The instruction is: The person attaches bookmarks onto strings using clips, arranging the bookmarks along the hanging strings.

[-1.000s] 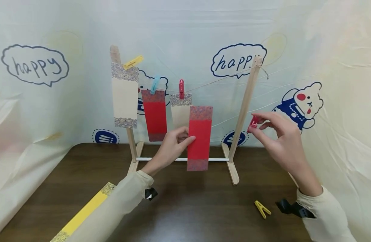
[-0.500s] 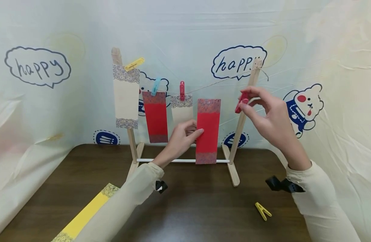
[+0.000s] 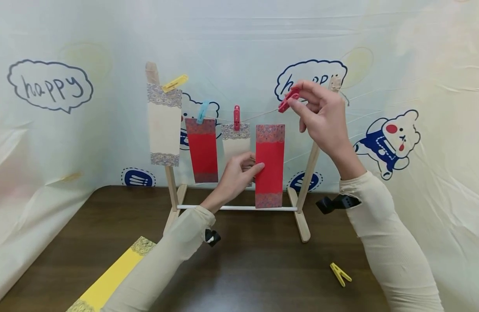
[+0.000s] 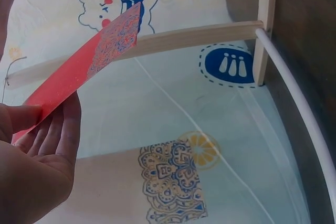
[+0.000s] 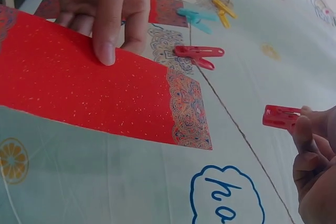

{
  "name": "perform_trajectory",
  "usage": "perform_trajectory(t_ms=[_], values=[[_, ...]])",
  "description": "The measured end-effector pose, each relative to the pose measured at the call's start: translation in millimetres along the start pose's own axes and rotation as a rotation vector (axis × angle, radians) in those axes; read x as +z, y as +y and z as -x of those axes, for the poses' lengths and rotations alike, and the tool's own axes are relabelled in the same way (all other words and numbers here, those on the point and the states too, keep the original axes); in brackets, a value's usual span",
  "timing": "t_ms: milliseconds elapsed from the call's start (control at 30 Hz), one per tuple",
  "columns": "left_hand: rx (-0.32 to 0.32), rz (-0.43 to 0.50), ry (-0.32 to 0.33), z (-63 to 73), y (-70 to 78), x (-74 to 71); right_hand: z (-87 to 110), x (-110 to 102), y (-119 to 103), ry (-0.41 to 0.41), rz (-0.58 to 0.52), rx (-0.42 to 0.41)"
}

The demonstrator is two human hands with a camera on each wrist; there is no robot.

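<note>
My left hand (image 3: 237, 175) pinches the left edge of a red paper strip (image 3: 269, 167) with patterned ends, thumb in front and fingers behind. The strip is upright, its top end a little below the string (image 5: 236, 124). Up at the right, my right hand (image 3: 321, 115) pinches a red clothespin (image 3: 288, 100) between thumb and fingertips. In the right wrist view that clothespin (image 5: 282, 116) is apart from the strip. Left of the held strip, a cream strip (image 3: 235, 143) hangs from another red clothespin (image 3: 237, 118), partly hidden by my left hand.
A wooden stand (image 3: 308, 177) carries the string. A red strip (image 3: 202, 151) hangs from a blue clothespin (image 3: 202, 112); a cream strip (image 3: 164, 130) hangs by a yellow one (image 3: 175, 83). On the table (image 3: 262, 268) lie a yellow strip (image 3: 110, 277) and a yellow clothespin (image 3: 340, 274).
My right hand has moved up and left with the red clothespin, toward the string. My left hand has raised the red strip and shifted it slightly right.
</note>
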State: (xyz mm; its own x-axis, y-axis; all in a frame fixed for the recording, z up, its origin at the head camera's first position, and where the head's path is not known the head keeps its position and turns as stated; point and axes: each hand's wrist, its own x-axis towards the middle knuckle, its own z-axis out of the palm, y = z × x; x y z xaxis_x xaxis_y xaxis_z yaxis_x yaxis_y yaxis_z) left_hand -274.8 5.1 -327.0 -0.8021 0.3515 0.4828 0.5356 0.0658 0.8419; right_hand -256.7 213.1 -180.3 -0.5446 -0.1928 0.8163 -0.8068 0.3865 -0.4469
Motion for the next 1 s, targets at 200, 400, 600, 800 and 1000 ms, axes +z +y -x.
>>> perform_trajectory(t_ms=[200,400,600,800,1000], values=[[0.012,0.006,0.003,-4.4,0.5,-0.3,-11.5,2.5,7.9,-0.012,-0.086,0.063],[-0.044,0.056,-0.007,-8.1,0.8,0.5,-10.2,3.5,0.3,-0.017,-0.126,0.135],[-0.072,0.111,-0.004,-10.0,0.8,-1.7,-4.8,4.1,3.1,-0.033,-0.197,0.228],[-0.07,0.125,-0.01,-10.5,0.6,-6.2,-4.3,10.5,25.6,-0.103,-0.146,0.225],[-0.047,0.127,-0.025,-9.4,-1.4,-6.9,-2.5,14.4,33.9,-0.147,-0.153,0.256]])
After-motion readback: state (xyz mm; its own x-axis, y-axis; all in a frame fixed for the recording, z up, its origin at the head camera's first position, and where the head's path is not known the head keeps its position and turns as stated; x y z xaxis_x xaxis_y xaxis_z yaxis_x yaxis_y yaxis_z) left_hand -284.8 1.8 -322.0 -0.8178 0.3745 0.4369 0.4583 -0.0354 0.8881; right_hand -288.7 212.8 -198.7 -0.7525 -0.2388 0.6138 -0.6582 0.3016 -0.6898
